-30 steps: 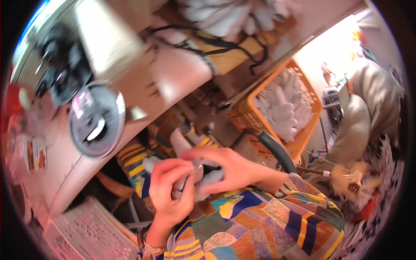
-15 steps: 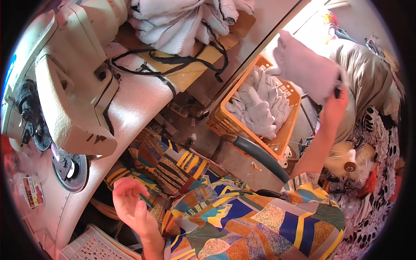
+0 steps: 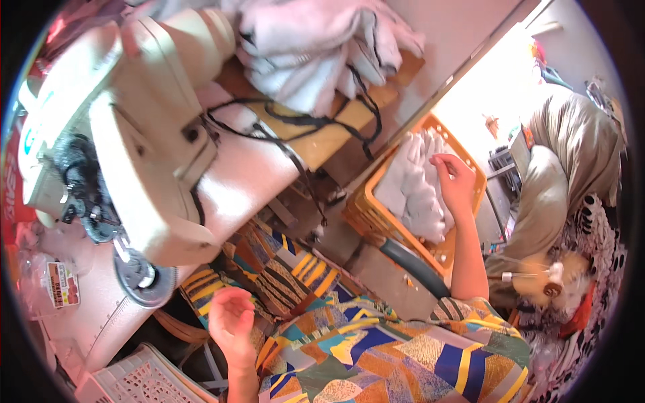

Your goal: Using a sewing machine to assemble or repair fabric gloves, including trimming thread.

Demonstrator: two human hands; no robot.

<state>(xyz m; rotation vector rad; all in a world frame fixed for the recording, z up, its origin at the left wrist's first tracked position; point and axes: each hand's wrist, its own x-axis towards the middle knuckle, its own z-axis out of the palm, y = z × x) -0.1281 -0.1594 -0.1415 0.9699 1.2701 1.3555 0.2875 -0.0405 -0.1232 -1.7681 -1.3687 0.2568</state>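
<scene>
My right hand (image 3: 458, 188) hangs over an orange plastic basket (image 3: 366, 208) with its fingers bent and apart, nothing held. Below it, soft pale fabric pieces (image 3: 413, 191), glove-like in outline, are heaped in the basket. My left hand (image 3: 232, 321) is raised above my lap, palm up and empty, its fingers loosely curled. Nearest to it is the handwheel (image 3: 144, 279) of a cream sewing machine (image 3: 144, 174) on the left. A pile of white fabric (image 3: 316, 54) lies beyond the machine.
Black cords (image 3: 302, 121) trail over a yellow board (image 3: 322, 144) by the table edge. A dark curved bar (image 3: 413, 269) stands between me and the basket. A thread spool (image 3: 554, 289), a fabric-covered bundle (image 3: 571, 148) and a pale plastic crate (image 3: 144, 379) are nearby.
My right hand has moved left over the basket and let go of the pale fabric piece, which now lies on the heap. The view has shifted, and my left hand's fingers have curled slightly.
</scene>
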